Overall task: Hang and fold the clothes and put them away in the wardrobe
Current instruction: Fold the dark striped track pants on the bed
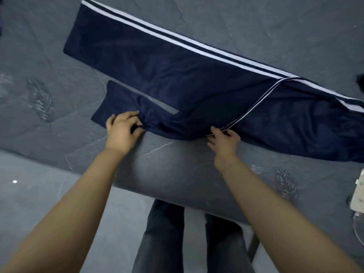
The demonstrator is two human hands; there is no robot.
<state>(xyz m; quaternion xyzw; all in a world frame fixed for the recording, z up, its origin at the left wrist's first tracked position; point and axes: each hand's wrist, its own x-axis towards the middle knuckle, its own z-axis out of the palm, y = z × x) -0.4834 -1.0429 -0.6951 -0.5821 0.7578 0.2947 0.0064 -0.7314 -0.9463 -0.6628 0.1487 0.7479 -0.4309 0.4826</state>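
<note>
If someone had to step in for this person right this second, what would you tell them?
Left hand: grips bunched fabric of the nearer trouser leg.
Right hand: pinches the near edge by the white stripe.
The navy track trousers lie spread across the grey table, legs pointing left, the nearer leg creased and not aligned with the far one.
Done: trousers laid out.
Left: probably straighten the nearer leg, fold, then put away. No wardrobe is in view.
A white device sits at the table's right edge.

Navy trousers (pixel 177 75) — smooth, faintly shiny cloth; table (pixel 177 174) — matt, veined grey stone.
</note>
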